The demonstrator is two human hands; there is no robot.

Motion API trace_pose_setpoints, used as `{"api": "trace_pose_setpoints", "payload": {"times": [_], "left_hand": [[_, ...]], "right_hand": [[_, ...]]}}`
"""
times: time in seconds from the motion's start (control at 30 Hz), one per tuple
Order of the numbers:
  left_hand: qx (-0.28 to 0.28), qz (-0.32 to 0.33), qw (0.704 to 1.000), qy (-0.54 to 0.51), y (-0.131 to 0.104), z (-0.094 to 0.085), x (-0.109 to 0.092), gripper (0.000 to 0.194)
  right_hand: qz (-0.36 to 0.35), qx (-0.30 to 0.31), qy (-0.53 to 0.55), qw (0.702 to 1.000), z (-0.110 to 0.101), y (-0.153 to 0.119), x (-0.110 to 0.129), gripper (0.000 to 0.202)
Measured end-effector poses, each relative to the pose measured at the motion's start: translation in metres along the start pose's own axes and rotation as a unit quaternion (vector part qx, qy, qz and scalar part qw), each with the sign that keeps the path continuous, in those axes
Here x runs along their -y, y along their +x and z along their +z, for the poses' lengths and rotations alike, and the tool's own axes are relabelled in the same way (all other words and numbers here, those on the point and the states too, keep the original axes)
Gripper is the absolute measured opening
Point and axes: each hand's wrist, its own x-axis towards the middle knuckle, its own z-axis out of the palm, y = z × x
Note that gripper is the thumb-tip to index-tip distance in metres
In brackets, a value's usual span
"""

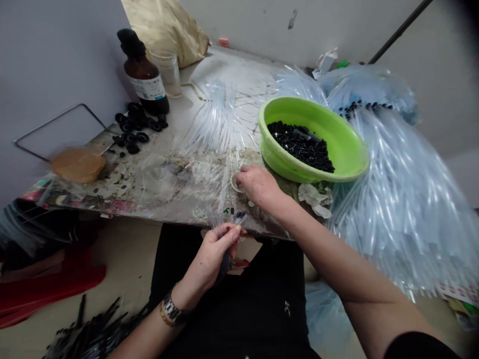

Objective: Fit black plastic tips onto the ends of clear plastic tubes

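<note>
Below frame centre, the left hand (211, 252) clasps clear tubes (216, 222); at mid-frame, the right hand (258, 185) has its fingers (241, 177) in a small dish (234, 185) — whether they pinch anything, one cannot tell.

Basin (348, 144) right, bottle (145, 82) left on a worktable (177, 122)

A beaker (172, 82) stands right of the bottle, loose tubes (217, 122) mid-table. Small parts (301, 149) lie in the basin, a tube heap (404, 199) to its right. Left of the basin, the right hand (260, 185) is at a dish (232, 183); nearer, a tube bunch (216, 218) is in the left hand (215, 249).
</note>
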Motion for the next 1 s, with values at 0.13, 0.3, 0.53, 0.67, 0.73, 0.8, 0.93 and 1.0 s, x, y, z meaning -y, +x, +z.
{"api": "trace_pose_setpoints", "payload": {"times": [0.13,0.3,0.53,0.67,0.73,0.8,0.93,1.0], "left_hand": [[-0.008,0.009,1.0,0.007,-0.001,-0.001,0.0,0.025],[-0.005,0.009,1.0,0.003,0.0,-0.001,0.003,0.025],[-0.008,0.02,1.0,0.002,0.0,0.0,0.002,0.023],[-0.007,0.019,1.0,0.004,0.001,-0.001,0.002,0.023],[-0.011,0.019,1.0,0.004,0.001,-0.001,0.003,0.023],[-0.011,0.022,1.0,0.004,0.001,-0.002,0.004,0.023],[-0.005,0.026,0.999,0.017,0.0,-0.003,0.004,0.023],[-0.002,0.027,0.999,0.032,0.0,-0.003,0.004,0.023]], "right_hand": [[0.04,0.006,-0.022,0.999,0.003,0.001,0.0,0.021],[0.019,-0.008,0.01,1.0,-0.001,-0.005,-0.001,0.021],[0.029,-0.173,0.178,0.968,-0.022,-0.023,-0.009,0.017],[0.017,-0.139,0.172,0.975,-0.02,-0.035,-0.005,0.016],[0.017,-0.099,0.17,0.98,-0.019,-0.042,-0.002,0.015],[0.022,-0.095,0.213,0.972,-0.02,-0.051,0.0,0.012],[0.031,-0.114,0.343,0.932,-0.029,-0.071,0.003,0.008],[0.033,-0.11,0.381,0.917,-0.032,-0.079,0.004,0.007]]}}
